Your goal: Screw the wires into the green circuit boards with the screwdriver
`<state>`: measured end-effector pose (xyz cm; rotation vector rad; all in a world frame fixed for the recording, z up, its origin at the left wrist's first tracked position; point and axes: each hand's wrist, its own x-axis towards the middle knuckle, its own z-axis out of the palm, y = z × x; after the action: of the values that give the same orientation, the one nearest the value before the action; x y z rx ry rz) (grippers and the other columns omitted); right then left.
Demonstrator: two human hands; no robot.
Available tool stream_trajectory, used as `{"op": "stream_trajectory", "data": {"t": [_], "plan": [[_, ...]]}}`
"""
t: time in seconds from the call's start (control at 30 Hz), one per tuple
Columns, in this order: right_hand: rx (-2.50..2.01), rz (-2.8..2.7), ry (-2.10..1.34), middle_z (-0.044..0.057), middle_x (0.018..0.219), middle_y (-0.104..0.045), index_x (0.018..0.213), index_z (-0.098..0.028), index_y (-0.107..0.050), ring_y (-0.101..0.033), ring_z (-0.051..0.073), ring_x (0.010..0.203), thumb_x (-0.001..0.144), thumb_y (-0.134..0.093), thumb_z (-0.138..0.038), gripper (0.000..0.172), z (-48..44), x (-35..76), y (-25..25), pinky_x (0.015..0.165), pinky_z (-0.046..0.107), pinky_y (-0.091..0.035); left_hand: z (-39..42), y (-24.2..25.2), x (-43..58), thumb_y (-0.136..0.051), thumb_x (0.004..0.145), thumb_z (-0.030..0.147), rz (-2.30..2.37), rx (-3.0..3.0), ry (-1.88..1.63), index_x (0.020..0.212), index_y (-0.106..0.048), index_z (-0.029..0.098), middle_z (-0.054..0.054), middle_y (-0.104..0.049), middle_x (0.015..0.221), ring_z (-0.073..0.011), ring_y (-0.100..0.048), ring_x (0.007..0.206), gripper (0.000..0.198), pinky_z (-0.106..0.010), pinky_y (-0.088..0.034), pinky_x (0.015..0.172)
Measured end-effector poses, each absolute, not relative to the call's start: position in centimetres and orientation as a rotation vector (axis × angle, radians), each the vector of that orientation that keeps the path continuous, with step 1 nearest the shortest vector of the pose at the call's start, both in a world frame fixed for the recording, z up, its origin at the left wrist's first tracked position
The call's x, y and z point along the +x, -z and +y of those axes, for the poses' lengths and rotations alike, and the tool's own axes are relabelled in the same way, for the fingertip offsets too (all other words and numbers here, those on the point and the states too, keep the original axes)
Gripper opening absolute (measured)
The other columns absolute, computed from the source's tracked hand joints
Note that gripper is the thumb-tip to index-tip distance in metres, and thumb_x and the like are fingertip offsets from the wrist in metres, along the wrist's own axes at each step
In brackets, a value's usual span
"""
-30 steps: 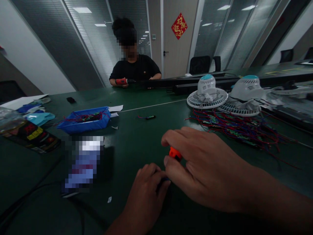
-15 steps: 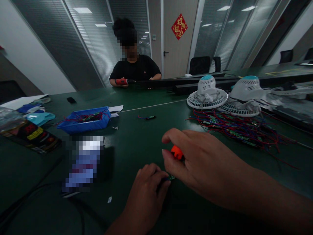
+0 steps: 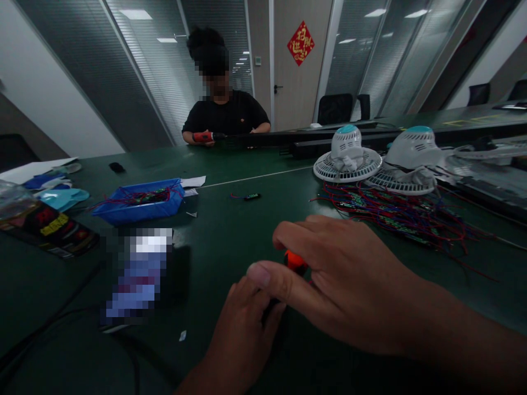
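Note:
Low over the green tabletop, my left hand is closed in a pinch, its fingertips at a small green circuit board that showed half a second ago and is now hidden behind my right hand. My right hand curls its fingers round an orange-and-black object, perhaps a tool handle; only a small part of it shows. The right thumb reaches out across the knuckles of my left hand. Farther up the table lies a single small circuit board with red and blue wires.
At left are a blue bin of wired boards, a phone-like pixelated thing and a tilted bottle. Wired boards heap by white fan-like housings at right. Opposite, a person holds a red power tool.
My right thumb has swung left and straightened over my left hand, covering the circuit board. The orange-and-black object has shifted slightly left and down. My left hand has barely moved.

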<state>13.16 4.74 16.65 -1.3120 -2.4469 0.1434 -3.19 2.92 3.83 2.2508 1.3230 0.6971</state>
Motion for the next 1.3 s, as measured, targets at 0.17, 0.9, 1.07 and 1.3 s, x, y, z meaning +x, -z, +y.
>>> {"op": "stream_trajectory", "data": {"t": [0.17,0.9,1.07,1.3], "plan": [[-1.394,-2.432,-0.115,-0.002,0.063,-0.056,0.083,-0.024,-0.055,-0.05,0.016,0.057,0.094,-0.036,-0.047,0.032,4.87,13.1,-16.21,0.053,0.029,-0.024,2.92,-4.28,-3.08,-0.058,0.082,0.012,1.352,2.289,-0.656,0.091,-0.067,0.021,-0.006,-0.065,0.092,-0.0271,-0.059,0.089,0.016,-0.048,-0.05,0.077],[-1.399,-2.413,-0.08,0.002,0.075,-0.063,0.102,-0.02,-0.055,-0.058,0.02,0.069,0.09,-0.045,-0.04,0.025,5.12,13.63,-16.11,0.06,0.031,-0.034,2.94,-4.28,-3.11,-0.057,0.084,0.014,1.363,2.297,-0.628,0.093,-0.066,0.022,-0.007,-0.064,0.096,-0.0263,-0.059,0.09,0.015,-0.048,-0.049,0.08],[-1.332,-2.377,-0.136,0.005,0.085,-0.063,0.105,-0.016,-0.055,-0.057,0.02,0.078,0.084,-0.05,-0.03,0.026,4.98,13.69,-16.09,0.068,0.033,-0.039,3.12,-4.31,-3.06,-0.056,0.084,0.013,1.355,2.303,-0.618,0.094,-0.066,0.021,-0.007,-0.063,0.096,-0.0267,-0.059,0.09,0.016,-0.049,-0.05,0.08],[-1.295,-2.429,-0.187,0.003,0.081,-0.062,0.097,-0.018,-0.059,-0.054,0.018,0.074,0.084,-0.047,-0.026,0.019,4.85,13.91,-16.82,0.065,0.031,-0.037,3.14,-4.1,-3.07,-0.057,0.083,0.014,1.355,2.298,-0.668,0.093,-0.067,0.022,-0.006,-0.064,0.094,-0.026,-0.06,0.087,0.016,-0.048,-0.051,0.078]]}}
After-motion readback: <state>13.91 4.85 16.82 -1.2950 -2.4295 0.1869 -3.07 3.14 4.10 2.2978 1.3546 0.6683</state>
